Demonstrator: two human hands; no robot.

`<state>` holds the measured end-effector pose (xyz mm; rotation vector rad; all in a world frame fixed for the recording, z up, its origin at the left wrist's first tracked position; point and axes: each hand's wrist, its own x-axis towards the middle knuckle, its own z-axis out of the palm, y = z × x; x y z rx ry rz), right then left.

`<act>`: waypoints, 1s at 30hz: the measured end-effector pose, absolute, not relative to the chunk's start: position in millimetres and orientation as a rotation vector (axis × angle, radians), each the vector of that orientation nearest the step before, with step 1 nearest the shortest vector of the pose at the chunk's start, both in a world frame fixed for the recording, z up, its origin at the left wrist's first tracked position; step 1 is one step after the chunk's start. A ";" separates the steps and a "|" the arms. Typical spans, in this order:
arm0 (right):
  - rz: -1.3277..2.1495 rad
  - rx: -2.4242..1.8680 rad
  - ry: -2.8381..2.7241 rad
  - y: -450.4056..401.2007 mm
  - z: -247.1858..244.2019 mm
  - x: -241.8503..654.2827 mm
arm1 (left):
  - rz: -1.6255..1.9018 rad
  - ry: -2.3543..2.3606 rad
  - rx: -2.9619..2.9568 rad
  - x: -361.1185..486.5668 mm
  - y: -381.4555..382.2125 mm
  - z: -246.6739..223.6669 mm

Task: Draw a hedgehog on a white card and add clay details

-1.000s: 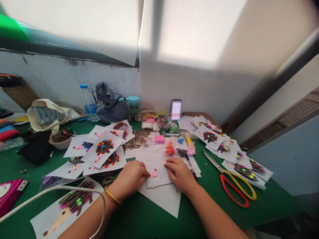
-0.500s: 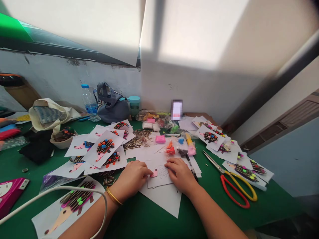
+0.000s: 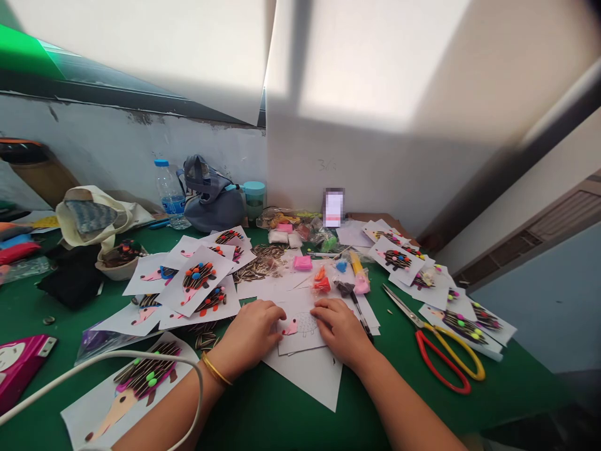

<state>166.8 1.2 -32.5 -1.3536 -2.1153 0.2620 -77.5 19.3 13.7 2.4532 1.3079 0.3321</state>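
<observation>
A small white card [image 3: 293, 344] carries a drawn hedgehog outline with a pink clay face [image 3: 292, 327] on its left part. My left hand [image 3: 256, 331] is at the card's left edge, fingers apart and nothing seen between them. On the card's right side rests my right hand [image 3: 339, 329], its fingers spread loosely over the paper beside the outline. Larger white sheets lie beneath the card. Just behind are bags of red clay [image 3: 322, 283], a pink clay block [image 3: 302, 263] and blue clay [image 3: 341, 266]. A black pen [image 3: 360, 318] lies right of my right hand.
Finished hedgehog cards [image 3: 192, 282] overlap at left, more [image 3: 399, 258] at right. Open scissors [image 3: 434, 332] lie right of the pen. Sunflower seeds [image 3: 258, 263] are heaped behind my left hand. A white cable [image 3: 117, 354] crosses my left forearm. A phone [image 3: 333, 208] stands at the back.
My left hand has drawn back from the pink face, and its fingers have opened. A small red dot now shows at the snout's tip. My right hand has stayed in place.
</observation>
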 end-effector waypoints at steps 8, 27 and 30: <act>0.230 -1.352 -2.175 1.1 -35.5 166.7 | 0.259 1.159 2.421 -80.5 22.1 2.6; 0.199 -1.404 -2.117 1.8 -37.7 166.6 | 0.388 1.275 2.442 -73.3 19.5 1.1; 0.208 -1.407 -2.119 2.0 -36.8 166.3 | 0.426 1.292 2.453 -70.4 18.5 -2.3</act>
